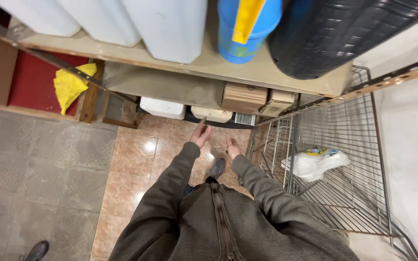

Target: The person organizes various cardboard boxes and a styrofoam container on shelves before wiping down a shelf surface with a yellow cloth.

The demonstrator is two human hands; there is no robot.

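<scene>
I look straight down my grey zipped jacket at both arms held out in front. My left hand (201, 134) is empty, fingers spread, pointing toward the low shelf. My right hand (231, 147) is also empty with fingers loosely apart, close to the edge of the wire shopping cart (364, 193). Neither hand touches anything. Under the shelf, just beyond the left hand, sit a white box (162, 108) and a cream box (212, 114).
A beige shelf (180, 60) carries white canisters (170, 26), a blue container with a yellow label (247, 29) and a black ribbed tub (339, 34). Small wooden boxes (244, 97) sit below. The cart holds a white plastic bag (315, 163). A yellow cloth (71, 86) lies at left.
</scene>
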